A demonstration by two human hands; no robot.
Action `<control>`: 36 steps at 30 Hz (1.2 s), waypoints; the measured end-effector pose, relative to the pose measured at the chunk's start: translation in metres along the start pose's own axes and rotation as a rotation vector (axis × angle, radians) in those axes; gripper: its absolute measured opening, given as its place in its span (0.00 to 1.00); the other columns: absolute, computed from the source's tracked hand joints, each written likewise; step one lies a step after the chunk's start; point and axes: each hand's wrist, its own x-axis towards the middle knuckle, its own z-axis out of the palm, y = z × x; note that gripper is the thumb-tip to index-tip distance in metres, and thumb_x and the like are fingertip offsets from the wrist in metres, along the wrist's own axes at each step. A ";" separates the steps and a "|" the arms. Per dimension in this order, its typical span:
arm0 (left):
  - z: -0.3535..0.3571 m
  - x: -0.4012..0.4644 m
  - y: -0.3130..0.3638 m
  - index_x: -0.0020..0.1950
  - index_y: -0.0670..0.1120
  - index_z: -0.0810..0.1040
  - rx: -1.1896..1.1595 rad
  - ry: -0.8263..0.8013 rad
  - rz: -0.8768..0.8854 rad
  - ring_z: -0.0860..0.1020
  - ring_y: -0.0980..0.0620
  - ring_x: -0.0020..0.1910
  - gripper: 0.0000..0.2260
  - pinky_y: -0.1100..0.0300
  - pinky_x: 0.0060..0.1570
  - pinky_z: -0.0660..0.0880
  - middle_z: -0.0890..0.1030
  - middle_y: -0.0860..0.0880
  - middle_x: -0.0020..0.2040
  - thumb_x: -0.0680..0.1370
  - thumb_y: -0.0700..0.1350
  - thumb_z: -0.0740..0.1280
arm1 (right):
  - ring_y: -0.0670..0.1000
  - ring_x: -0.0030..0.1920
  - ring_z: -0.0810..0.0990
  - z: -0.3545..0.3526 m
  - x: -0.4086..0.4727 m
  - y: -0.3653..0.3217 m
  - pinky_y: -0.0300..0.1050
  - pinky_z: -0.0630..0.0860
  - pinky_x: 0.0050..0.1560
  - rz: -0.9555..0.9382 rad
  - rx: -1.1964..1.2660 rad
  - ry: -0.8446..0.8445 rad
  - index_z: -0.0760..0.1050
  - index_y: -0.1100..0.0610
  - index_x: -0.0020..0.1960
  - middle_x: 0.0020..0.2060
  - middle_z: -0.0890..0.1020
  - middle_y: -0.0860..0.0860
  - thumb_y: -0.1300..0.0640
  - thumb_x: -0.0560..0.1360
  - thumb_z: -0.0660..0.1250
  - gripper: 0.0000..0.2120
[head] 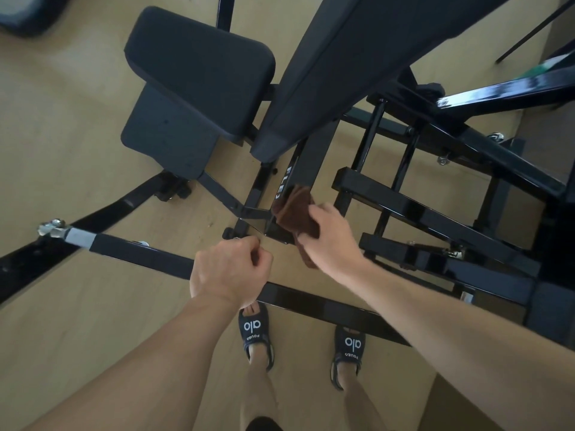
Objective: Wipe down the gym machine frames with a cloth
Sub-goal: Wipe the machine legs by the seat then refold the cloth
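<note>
A black steel gym machine frame [417, 213] fills the middle and right of the view. My right hand [331, 236] presses a brown cloth [295, 209] against the lower end of the frame's sloping post, just under white lettering. The cloth hangs partly below my palm. My left hand [230, 270] is curled into a fist over a black horizontal bar [140, 255] that runs across in front of me; whether it grips the bar I cannot tell.
A dark padded seat [199, 73] and a smaller pad [171, 135] sit at upper left. A long padded backrest [336, 57] slopes to the upper right. My feet in black sandals [255, 334] stand on the tan floor [62, 150] behind the bar.
</note>
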 end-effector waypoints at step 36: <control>0.005 0.003 -0.004 0.34 0.52 0.72 -0.009 0.008 0.035 0.71 0.56 0.25 0.17 0.60 0.26 0.65 0.71 0.54 0.26 0.81 0.56 0.58 | 0.56 0.65 0.73 0.029 0.001 -0.006 0.56 0.75 0.67 -0.388 -0.483 -0.027 0.76 0.54 0.66 0.66 0.75 0.52 0.61 0.76 0.72 0.19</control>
